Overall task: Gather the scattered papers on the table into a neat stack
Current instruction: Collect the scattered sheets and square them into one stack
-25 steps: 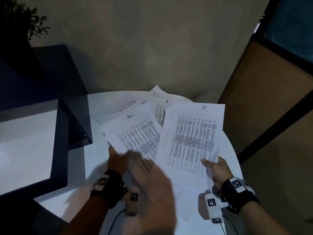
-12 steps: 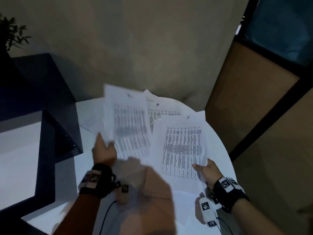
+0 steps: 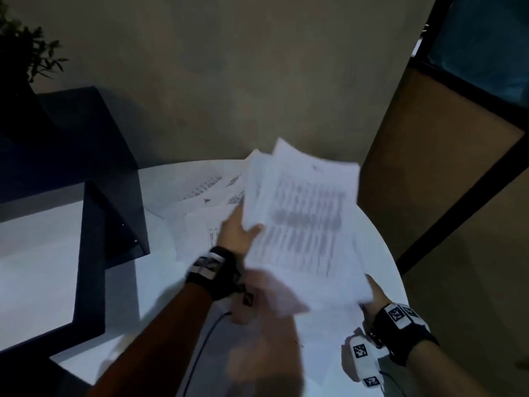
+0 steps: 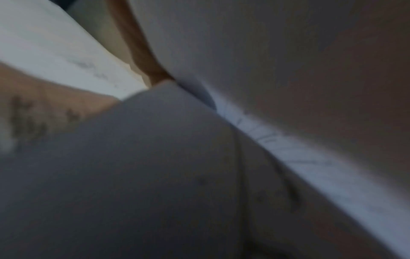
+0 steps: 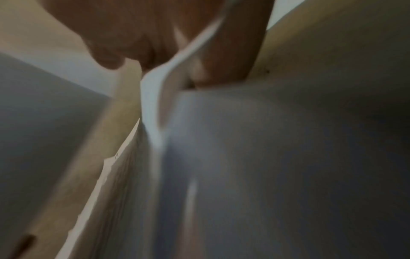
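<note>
Two hands clamp the lifted bundle (image 3: 303, 224) above the table (image 3: 383, 253): our left hand (image 3: 236, 234) pinches its left edge, our right hand (image 3: 375, 296) its near corner. Midway, we judge; next we must collect the loose papers (image 3: 206, 190) lying flat at far left.

The printed sheets (image 3: 303, 224) are thin white paper, matt and limp, bending at the corners. The round bench (image 3: 160, 285) has a smooth white top with a faint sheen. The wrist straps (image 3: 406, 339) are black cloth. The wall (image 3: 229, 81) looks matt and mottled.
</note>
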